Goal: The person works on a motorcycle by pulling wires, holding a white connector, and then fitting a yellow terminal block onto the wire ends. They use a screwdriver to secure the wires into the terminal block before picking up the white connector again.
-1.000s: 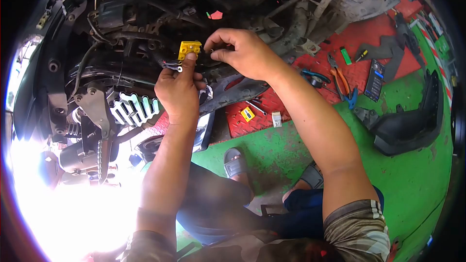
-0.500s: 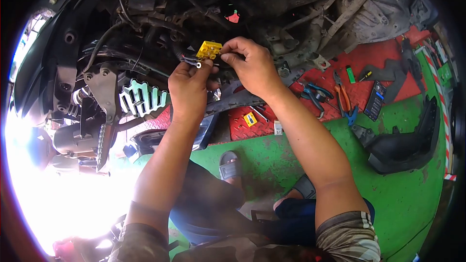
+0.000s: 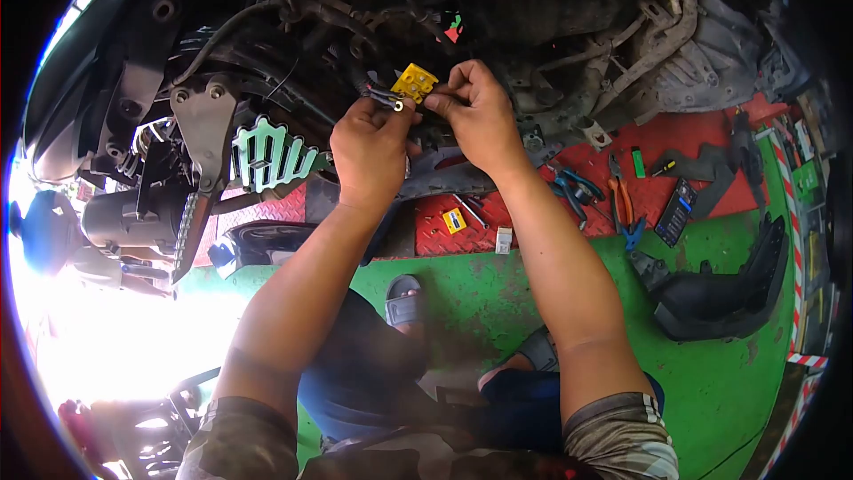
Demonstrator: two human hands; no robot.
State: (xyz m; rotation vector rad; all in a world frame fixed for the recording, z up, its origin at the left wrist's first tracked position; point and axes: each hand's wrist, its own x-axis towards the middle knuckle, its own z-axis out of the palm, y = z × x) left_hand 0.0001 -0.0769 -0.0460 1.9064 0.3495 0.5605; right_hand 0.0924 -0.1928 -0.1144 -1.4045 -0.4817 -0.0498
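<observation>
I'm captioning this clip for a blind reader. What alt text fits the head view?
Two bare hands meet at a small yellow connector on a motorcycle's wiring: the left hand grips it with a wire bundle, the right hand pinches beside it. On the red mat to the right lie pliers and a phone.

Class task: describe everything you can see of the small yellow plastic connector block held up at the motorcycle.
The small yellow plastic connector block is boxy, with dark holes on its face, and sits tilted. The left hand holds it from below and the right hand pinches beside it. Dark wires meet it at the left, before the grimy frame.
</observation>
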